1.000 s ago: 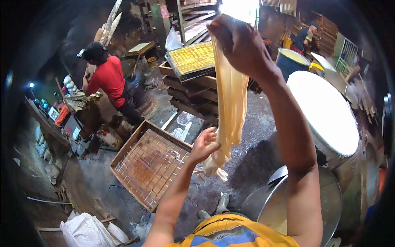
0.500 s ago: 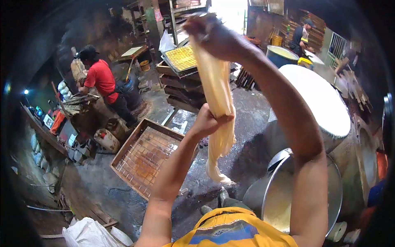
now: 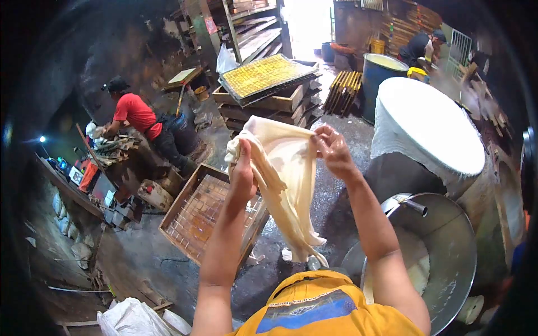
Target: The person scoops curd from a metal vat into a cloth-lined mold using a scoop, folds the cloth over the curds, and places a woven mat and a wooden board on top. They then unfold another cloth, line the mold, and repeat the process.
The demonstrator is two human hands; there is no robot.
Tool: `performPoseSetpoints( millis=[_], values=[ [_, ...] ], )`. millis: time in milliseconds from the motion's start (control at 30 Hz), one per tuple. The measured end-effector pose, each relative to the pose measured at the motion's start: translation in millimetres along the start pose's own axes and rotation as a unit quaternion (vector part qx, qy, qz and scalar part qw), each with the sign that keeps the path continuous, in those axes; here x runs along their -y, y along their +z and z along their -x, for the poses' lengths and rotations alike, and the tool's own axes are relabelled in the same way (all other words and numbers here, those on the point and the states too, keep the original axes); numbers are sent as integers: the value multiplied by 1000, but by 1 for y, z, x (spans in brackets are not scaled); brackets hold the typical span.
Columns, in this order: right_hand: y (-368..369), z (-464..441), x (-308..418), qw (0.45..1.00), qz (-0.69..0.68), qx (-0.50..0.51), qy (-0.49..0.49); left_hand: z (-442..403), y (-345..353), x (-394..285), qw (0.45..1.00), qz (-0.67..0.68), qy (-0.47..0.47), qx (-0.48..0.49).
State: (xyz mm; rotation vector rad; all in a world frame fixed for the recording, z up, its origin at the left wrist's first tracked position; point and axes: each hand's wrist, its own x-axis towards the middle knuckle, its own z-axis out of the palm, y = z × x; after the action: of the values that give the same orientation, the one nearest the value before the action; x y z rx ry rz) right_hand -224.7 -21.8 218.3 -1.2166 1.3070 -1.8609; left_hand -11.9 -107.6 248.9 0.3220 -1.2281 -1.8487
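Note:
A damp cream-coloured cloth (image 3: pixel 283 168) hangs between my two hands, its lower end trailing down near my feet. My left hand (image 3: pixel 244 176) is closed round a gathered bunch of it, with folds draped over the fingers. At the opposite upper corner, my right hand (image 3: pixel 333 150) pinches the cloth edge between thumb and fingers. Between them the cloth is partly spread. Below my right forearm stands a large metal pot (image 3: pixel 448 246) with pale contents and a metal handled tool (image 3: pixel 412 204) across its rim.
A wooden grid frame (image 3: pixel 193 224) lies on the floor to the left. Stacked wooden trays (image 3: pixel 291 101) carry a yellow gridded sheet (image 3: pixel 269 75). A cloth-covered vat (image 3: pixel 428 126) stands right, before a blue drum (image 3: pixel 384 78). One person in red (image 3: pixel 137 112) bends at left; another (image 3: pixel 423 47) works far right.
My right hand has come down from high overhead to the right of my left hand. The cloth, stretched lengthwise before, is now partly spread sideways. The person in red bends further forward.

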Motion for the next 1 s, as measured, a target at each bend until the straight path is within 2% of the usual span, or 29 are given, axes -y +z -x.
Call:
performPoseSetpoints(
  millis=[67, 100, 200, 233, 267, 300, 333, 433, 467, 533, 567, 600, 667, 700, 767, 800, 833, 867, 933, 967, 1000],
  values=[
    [-8, -2, 23, 998, 64, -2, -15, 9, 2, 4, 998, 18, -43, 30],
    [-14, -6, 33, 989, 141, 4, -38, 11, 0, 7, 996, 59, -58, 36],
    [-14, -8, 60, 964, 263, 24, -36, 12, 2, 12, 980, 173, -77, 63],
    [-6, -3, 69, 959, 275, 34, -68, 14, 10, 8, 974, 205, -66, 75],
    [-2, -2, 57, 913, 329, 9, -240, 16, 19, 3, 966, 237, -54, 88],
    [7, 6, 58, 913, 310, 4, -267, 15, 26, -1, 958, 252, -40, 129],
    [17, 16, 58, 911, 291, 0, -294, 13, 35, -6, 957, 258, -36, 127],
    [39, 52, 40, 933, 245, 45, -258, 8, 45, -10, 960, 259, -23, 102],
    [34, 54, 23, 932, 260, 65, -245, 7, 42, -9, 968, 239, -21, 78],
    [18, 54, 19, 988, 142, 58, -31, 3, 33, -7, 980, 195, -18, 30],
    [9, 47, 21, 989, 142, 32, -33, 2, 28, -2, 993, 109, -5, 47],
    [4, 37, 21, 999, -10, 6, -47, 3, 28, 1, 999, 44, -11, 24],
    [-12, 14, 41, 956, 213, -70, -190, 7, 32, 8, 996, -83, -24, -16],
    [-17, 1, 55, 953, 226, -54, -196, 7, 21, 15, 988, -153, -35, 2],
    [-20, -22, 85, 945, 235, -19, -225, 16, 29, 1, 922, -374, -76, 66],
    [-17, -32, 98, 941, 230, 1, -249, 21, 29, -6, 868, -478, -95, 97],
    [-15, -41, 108, 940, 229, 26, -250, 16, 13, 4, 784, -597, -132, 110],
    [-11, -51, 118, 938, 229, 52, -254, 13, -1, 6, 742, -621, -212, 137],
    [4, -68, 135, 914, 262, 52, -305, 6, 30, -28, 638, -653, -363, 186],
    [13, -69, 142, 900, 274, 79, -330, -1, 23, -28, 675, -682, -223, 174],
    [26, -68, 154, 885, 284, 107, -354, -4, 18, -22, 804, -585, -40, 97]
  ],
)
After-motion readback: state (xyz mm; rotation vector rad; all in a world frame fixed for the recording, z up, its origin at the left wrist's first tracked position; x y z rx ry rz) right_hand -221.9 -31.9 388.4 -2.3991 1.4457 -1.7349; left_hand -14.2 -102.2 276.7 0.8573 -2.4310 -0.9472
